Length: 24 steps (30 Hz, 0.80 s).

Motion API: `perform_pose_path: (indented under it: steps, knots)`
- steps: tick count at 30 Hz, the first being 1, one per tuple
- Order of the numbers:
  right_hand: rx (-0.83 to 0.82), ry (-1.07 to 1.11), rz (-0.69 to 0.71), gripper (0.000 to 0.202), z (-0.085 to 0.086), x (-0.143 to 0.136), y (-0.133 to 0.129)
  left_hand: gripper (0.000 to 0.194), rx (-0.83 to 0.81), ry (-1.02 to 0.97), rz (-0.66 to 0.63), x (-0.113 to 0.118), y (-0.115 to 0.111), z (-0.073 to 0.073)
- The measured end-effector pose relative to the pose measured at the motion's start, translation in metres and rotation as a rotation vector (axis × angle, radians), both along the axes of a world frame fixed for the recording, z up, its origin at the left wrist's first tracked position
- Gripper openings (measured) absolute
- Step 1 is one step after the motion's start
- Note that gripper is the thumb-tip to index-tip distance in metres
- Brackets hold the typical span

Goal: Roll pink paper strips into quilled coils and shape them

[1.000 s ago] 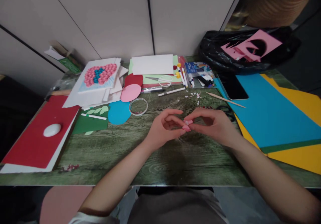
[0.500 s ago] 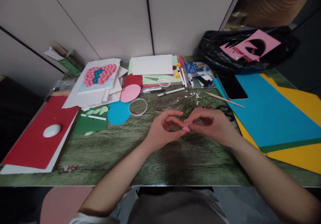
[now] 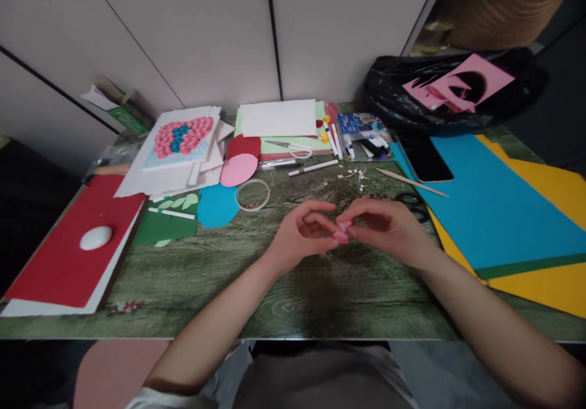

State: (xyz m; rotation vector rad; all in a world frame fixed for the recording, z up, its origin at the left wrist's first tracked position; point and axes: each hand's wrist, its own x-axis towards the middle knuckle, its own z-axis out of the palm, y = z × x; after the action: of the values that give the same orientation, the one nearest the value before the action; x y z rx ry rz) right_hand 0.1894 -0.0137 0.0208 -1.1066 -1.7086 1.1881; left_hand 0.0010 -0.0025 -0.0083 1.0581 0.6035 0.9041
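Note:
A small rolled piece of pink paper (image 3: pixel 340 237) is pinched between my two hands above the middle of the table. My left hand (image 3: pixel 302 235) grips its lower left side between thumb and fingertips. The thumb and index finger of my right hand (image 3: pixel 392 229) close on its upper right side. The fingers hide part of the paper. Left of my hands lies a roll of clear tape (image 3: pixel 253 209). Close behind my right hand are dark scissors (image 3: pixel 411 200), partly covered by it, and a pointed wooden stick (image 3: pixel 409 183).
White scissors (image 3: pixel 301 148), markers (image 3: pixel 312 168) and paper scraps lie behind my hands. A heart of paper roses (image 3: pixel 192 137) rests at the back left. A phone (image 3: pixel 428 160) sits on blue sheets (image 3: pixel 508 213) at right, before a black bag (image 3: pixel 389 85). A white mouse (image 3: pixel 96 238) is at left.
The pink paper has turned slightly between my fingertips, showing a bit more of itself. Both hands keep nearly the same place, and the things on the table have not moved.

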Motion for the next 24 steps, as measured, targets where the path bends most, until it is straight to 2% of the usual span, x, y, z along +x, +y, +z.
perform_pose_path:
  steps: [6,11,19,24]
  knots:
    - [-0.061,0.102,0.081,0.009,-0.0003,-0.0021,0.0006,0.046,-0.078,-0.075,-0.016,0.0025,-0.0009,-0.0019]
    - [-0.08,0.141,0.143,0.011,-0.0026,-0.0026,0.0019,0.046,-0.065,-0.047,-0.033,0.0014,0.0,-0.0043]
    - [-0.123,0.121,0.132,0.01,-0.0004,-0.0048,0.0021,0.043,-0.045,-0.021,-0.042,-0.0006,0.001,-0.0014]
    - [0.009,0.029,0.084,0.007,-0.0034,-0.0026,0.002,0.043,-0.124,-0.075,-0.035,0.0001,0.0015,0.0014]
